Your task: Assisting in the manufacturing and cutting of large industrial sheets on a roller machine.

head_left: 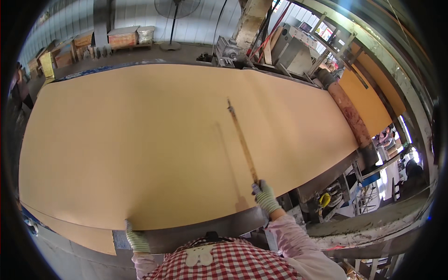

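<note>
A wide tan sheet (177, 154) stretches over a long table in front of me. Over it, my right hand (266, 197), in a striped glove with grey fingers, is closed around the lower end of a long wooden stick (243, 142). The stick has a thin dark tip and points away from me; its shadow falls on the sheet to its left. My left hand (136, 239), gloved alike, is at the sheet's near edge. Its fingertips lap over the edge and seem to pinch it; the rest of the fingers are hidden.
A stained roller (347, 112) crosses the sheet's right end, with orange-tan sheet (364, 100) hanging behind it. A grey control cabinet (293, 46) stands at the back right. Wooden boxes (123, 37) and a standing fan (173, 23) are along the far wall. A person (21, 86) is at far left.
</note>
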{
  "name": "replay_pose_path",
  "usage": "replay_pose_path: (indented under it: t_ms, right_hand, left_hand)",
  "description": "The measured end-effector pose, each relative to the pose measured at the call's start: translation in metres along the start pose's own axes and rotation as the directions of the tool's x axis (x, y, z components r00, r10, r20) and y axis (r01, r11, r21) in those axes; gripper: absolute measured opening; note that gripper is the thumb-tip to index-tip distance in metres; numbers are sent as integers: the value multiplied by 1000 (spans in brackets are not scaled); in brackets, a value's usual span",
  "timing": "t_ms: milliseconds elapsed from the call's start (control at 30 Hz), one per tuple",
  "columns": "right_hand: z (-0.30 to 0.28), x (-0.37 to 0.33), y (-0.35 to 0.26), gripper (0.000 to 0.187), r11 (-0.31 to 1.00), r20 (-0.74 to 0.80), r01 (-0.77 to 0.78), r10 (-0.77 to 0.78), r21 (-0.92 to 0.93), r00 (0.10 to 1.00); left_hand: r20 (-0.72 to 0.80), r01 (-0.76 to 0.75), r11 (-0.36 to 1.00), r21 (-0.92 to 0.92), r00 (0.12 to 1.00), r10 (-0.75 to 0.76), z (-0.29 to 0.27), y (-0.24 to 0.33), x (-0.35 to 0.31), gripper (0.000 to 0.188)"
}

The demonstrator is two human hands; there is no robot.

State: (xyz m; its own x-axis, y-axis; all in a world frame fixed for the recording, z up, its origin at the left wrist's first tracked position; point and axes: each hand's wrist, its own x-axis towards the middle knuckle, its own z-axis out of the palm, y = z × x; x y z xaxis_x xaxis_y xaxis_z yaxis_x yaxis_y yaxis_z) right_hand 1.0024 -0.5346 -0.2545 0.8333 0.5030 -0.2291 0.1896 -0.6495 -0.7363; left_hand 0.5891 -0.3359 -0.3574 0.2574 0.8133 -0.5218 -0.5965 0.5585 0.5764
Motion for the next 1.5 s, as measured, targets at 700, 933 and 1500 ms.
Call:
replay_pose_path:
  t_ms: [700,933,1500]
  right_hand:
    - [87,480,-283,25,315,268,323,-205,-893,941]
    - [3,208,-271,10,341,524,450,166,-826,836]
    - [-111,-390,-162,22,629,561,172,493,-758,665]
  left_hand:
    - [-475,-163,985,-54,872,118,18,20,-20,51]
    - [-231,-244,953,-181,952,200,-51,94,-6,44]
    - [-238,-292,939,-183,940,246,-250,235,130,34]
